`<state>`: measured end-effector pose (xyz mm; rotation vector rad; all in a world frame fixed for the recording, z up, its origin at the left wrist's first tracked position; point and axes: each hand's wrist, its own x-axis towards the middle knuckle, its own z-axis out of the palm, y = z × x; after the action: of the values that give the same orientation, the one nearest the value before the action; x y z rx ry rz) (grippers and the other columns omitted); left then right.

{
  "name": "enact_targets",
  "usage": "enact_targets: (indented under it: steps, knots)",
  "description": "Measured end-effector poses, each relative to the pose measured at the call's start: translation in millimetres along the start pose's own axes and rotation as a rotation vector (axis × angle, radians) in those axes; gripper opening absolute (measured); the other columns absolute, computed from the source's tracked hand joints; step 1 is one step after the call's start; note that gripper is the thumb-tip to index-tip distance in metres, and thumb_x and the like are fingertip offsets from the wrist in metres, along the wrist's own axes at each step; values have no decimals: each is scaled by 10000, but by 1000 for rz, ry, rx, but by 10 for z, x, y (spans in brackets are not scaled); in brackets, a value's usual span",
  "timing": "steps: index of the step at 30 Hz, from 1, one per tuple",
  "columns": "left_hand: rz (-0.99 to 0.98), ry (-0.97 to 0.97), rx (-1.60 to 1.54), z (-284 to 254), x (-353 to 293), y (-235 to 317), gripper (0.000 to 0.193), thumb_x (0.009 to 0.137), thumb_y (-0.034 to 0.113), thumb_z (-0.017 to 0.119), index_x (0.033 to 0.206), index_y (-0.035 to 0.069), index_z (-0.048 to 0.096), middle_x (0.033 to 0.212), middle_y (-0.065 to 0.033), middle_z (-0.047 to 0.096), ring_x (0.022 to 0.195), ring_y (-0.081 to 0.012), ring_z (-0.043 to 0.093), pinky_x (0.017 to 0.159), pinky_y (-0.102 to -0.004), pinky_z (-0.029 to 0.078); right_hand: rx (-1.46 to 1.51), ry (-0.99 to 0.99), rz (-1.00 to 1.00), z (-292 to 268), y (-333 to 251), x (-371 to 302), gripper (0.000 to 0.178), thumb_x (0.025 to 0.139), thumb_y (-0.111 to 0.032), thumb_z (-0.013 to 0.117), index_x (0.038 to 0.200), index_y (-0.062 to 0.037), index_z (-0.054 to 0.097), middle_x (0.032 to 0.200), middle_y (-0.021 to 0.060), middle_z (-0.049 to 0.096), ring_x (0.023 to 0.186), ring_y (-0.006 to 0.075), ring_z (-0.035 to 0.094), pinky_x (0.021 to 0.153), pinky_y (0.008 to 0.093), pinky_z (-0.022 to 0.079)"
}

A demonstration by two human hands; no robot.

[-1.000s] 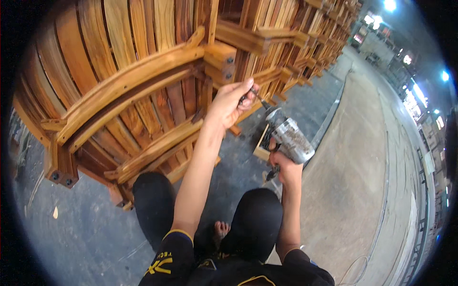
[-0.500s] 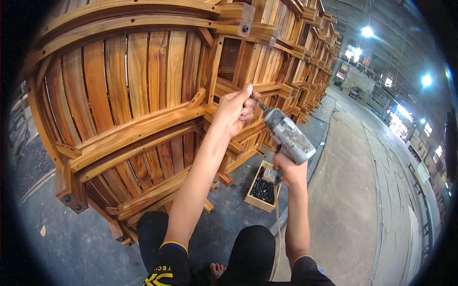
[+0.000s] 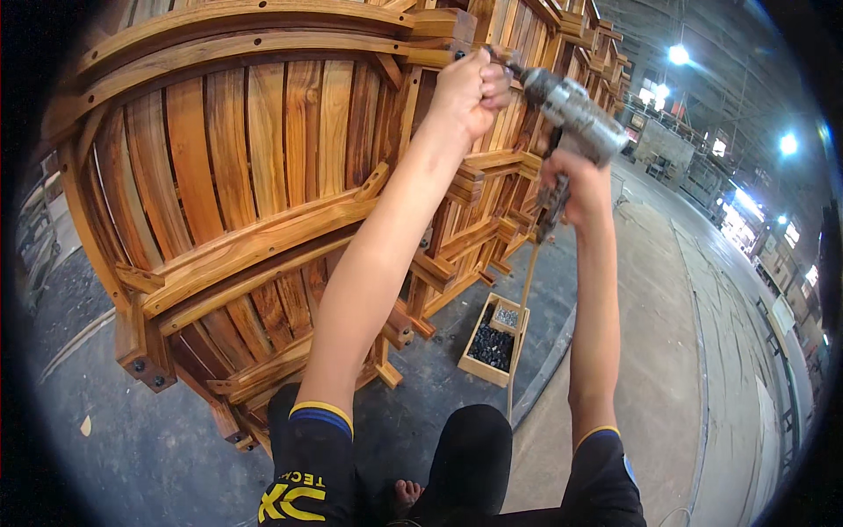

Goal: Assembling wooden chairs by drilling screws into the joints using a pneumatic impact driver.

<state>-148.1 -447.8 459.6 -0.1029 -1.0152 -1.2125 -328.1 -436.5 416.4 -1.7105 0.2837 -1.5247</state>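
My right hand (image 3: 581, 186) is wrapped round the grip of a worn grey air impact driver (image 3: 587, 119), raised with its nose pointing up and left. My left hand (image 3: 474, 92) is closed at the tip of the driver's bit, by the upper corner block (image 3: 439, 26) of a slatted wooden furniture frame (image 3: 263, 149). What its fingers pinch is hidden and blurred. A thin hose (image 3: 529, 285) hangs down from the driver's handle. Dark bolt heads (image 3: 160, 381) show in the frame's lower corner post.
Several similar wooden frames stand in a row beyond. On the dark floor by my knees, a wooden box (image 3: 486, 373) holds black hardware and, in a smaller compartment, silvery pieces (image 3: 507, 316). A brown floor strip (image 3: 654, 351) runs along the right.
Both hands and the driver have moved up and slightly right, reaching the height of the frame's upper corner block. The driver remains in my right hand.
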Motion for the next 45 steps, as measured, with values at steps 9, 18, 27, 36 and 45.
enact_targets:
  steps: [9,18,27,36,45]
  knots:
    - [-99,-9,-345,-6,294,48,226,953,135,379,730,115,408,527,40,366,392,-77,302,373,-226,205,-165,-32,-48,-39,-93,397,239,615,86,559,843,20,585,691,70,572,511,149,492,445,267,374]
    - [-121,-22,-325,-5,333,90,262,947,100,390,685,99,409,525,30,378,381,-75,305,368,-222,210,-162,-23,-74,-62,-65,466,164,609,60,593,753,-8,552,616,50,540,500,154,490,427,294,382]
    - [-102,-101,-330,-238,647,-18,246,928,99,391,685,109,424,527,37,373,404,-76,316,367,-220,188,-128,5,-23,-48,-45,482,164,619,60,591,767,-1,558,642,62,550,525,164,505,437,302,392]
    - [-79,-88,-310,-228,610,-21,242,926,75,389,688,103,420,534,29,374,406,-81,317,371,-224,195,-159,-48,-43,-36,-125,453,160,625,82,575,761,1,554,625,59,537,526,165,503,433,302,381]
    - [-44,17,-212,-129,390,14,146,924,63,397,788,89,446,549,30,377,411,-78,324,370,-225,214,-146,-45,17,-37,-146,475,161,635,75,565,775,-3,556,628,64,537,511,156,476,433,282,354]
